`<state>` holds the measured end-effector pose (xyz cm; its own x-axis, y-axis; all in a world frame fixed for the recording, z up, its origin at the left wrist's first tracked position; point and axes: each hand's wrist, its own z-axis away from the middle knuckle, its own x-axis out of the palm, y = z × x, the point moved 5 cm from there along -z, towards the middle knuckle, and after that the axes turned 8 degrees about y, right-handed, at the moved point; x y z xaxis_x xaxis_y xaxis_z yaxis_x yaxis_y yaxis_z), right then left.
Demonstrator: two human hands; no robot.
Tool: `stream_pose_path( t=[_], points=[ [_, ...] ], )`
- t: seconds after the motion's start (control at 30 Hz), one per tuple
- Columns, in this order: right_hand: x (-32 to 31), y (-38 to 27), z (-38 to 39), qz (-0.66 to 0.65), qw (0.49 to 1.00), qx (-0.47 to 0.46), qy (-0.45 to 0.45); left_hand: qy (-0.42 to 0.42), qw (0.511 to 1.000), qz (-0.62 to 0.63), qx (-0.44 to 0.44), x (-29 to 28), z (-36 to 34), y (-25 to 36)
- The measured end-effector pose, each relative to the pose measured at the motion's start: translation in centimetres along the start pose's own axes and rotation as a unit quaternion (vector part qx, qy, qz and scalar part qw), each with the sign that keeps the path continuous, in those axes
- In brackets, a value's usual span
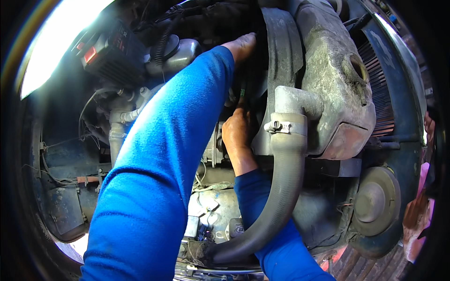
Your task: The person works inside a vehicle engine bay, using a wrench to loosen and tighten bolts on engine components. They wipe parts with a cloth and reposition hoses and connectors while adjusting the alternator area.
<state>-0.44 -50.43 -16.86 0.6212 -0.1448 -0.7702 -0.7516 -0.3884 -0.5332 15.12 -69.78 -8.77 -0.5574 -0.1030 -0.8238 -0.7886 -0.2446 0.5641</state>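
Note:
My left hand [239, 46] reaches up into a dark gap beside a grey vertical strip [281, 42], its fingertips hidden in shadow. Lower down, my right hand [236, 133] is closed around a slim dark bar with a green mark [242, 92], partly lost in the gap. To its right, a metal clamp [283, 126] rings a thick curved grey hose [288, 173] on the elbow of a weathered cast housing [337, 79]. A ribbed metal part [213, 147] lies just left of that hand. Both forearms wear blue sleeves.
A black boxy unit with a red light [108, 51], a silver cylinder [180, 54], pipes [117, 131] and loose wires fill the left of the engine bay. A radiator grille [379, 103] and round grey cover [375, 201] are at the right, inside the bay's curved rim [410, 84].

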Motion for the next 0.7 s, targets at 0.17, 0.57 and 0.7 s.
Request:
stream_pose_path(
  t=[0.17, 0.57, 0.7],
  points=[
    [1.0, -0.1, 1.1, 0.055, 0.985, -0.048, -0.153, 0.196, 0.977, 0.084, -0.014, -1.7, 1.6, 0.3],
    [-4.6, -0.7, 4.6, -0.059, 0.978, 0.091, -0.177, 0.19, 0.959, 0.192, -0.087, -6.3, 28.4, -0.1],
    [-4.4, -0.4, 5.0, 0.095, 0.975, 0.006, -0.198, 0.111, 0.964, 0.113, -0.211, -3.7, 34.7, -5.1]
  ],
)
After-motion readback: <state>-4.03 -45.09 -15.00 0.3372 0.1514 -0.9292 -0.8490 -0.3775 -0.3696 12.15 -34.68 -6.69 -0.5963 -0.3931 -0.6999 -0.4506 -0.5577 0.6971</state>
